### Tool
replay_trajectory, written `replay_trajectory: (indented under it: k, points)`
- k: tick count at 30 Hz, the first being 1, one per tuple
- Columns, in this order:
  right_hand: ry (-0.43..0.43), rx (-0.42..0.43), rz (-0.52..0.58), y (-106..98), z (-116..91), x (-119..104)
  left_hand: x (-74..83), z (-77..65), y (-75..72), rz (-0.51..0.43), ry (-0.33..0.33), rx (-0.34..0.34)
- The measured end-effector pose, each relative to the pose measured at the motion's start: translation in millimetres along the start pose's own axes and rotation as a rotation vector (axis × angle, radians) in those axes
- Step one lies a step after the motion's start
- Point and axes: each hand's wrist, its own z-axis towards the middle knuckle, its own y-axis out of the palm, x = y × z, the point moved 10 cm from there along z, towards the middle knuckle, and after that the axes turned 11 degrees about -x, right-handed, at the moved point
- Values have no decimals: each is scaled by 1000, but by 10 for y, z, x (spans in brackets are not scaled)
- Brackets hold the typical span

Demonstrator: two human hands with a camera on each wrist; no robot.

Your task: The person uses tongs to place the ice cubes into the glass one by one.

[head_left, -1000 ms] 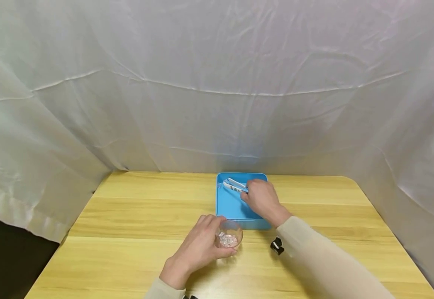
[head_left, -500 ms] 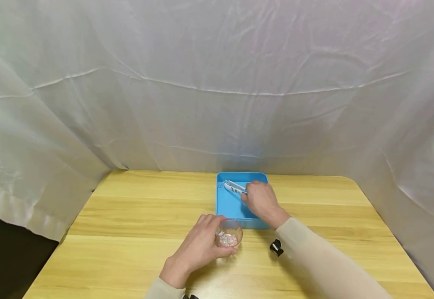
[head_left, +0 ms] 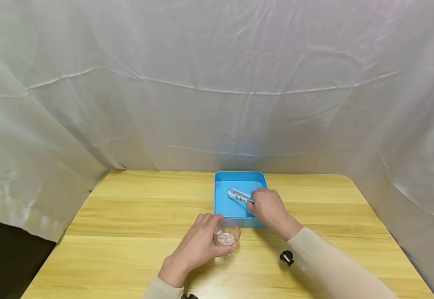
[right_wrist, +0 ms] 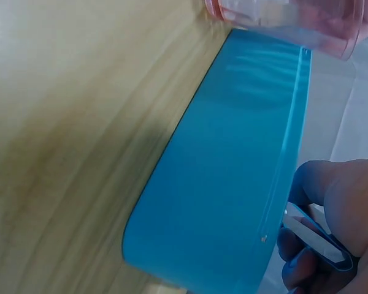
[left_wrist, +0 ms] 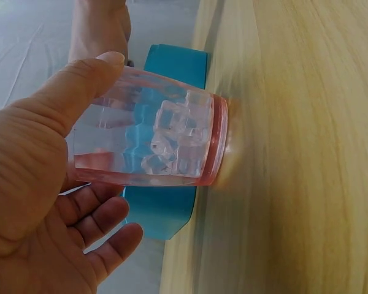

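Observation:
My left hand grips a clear, pink-tinted cup around its side, thumb and fingers opposite each other. Several clear cubes lie in the bottom of the cup, which stands upright on the table. White tongs with a dark pattern are held in my right hand, over the blue tray. The tongs' arms are squeezed close together, and something small and clear shows at their tips. Another clear cube lies by the tray's far left corner. In the right wrist view the tray's wall hides the tongs' tips.
The tray stands right behind the cup on the wooden table, near its back edge. Pale cloth hangs behind the table and along both sides. A black device shows at the right wrist.
The tongs' arms have come together near the tray's left wall. My right hand has then drawn them right and slightly nearer. My left hand keeps holding the cup in place.

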Motion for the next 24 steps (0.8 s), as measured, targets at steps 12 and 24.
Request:
replay_trajectory:
  k: [12,24]
  points:
    - [-38,25,20,-41,-180,-17,-33,-3,-26,-14,-2,11]
    - [-68,100,69,-93,-277,32,-36,17,-18,-21,-7,14]
